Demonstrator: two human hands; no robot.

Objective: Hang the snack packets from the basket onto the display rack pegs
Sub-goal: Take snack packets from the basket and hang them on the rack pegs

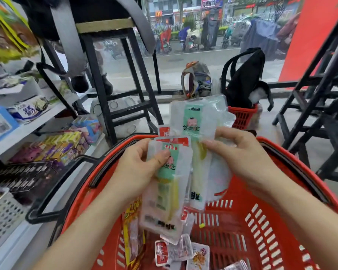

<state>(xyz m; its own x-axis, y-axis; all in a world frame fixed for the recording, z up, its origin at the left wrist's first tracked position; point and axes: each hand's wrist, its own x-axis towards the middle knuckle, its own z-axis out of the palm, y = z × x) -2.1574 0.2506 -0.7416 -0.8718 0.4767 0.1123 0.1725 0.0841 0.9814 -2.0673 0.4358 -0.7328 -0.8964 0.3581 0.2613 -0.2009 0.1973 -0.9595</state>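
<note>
Your left hand [139, 166] gripped a stack of green-label packets [164, 191]; your right hand [240, 152] pinched a single packet [199, 117], both over the red basket [300, 162]. Loose packets [172, 252] lay inside. No pegs in view; hanging apparently not begun.

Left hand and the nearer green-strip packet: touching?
Touching. Head view: left hand pinches the packet, thumb flat across its green strip, above the basket. Right hand grips a second packet.
</note>
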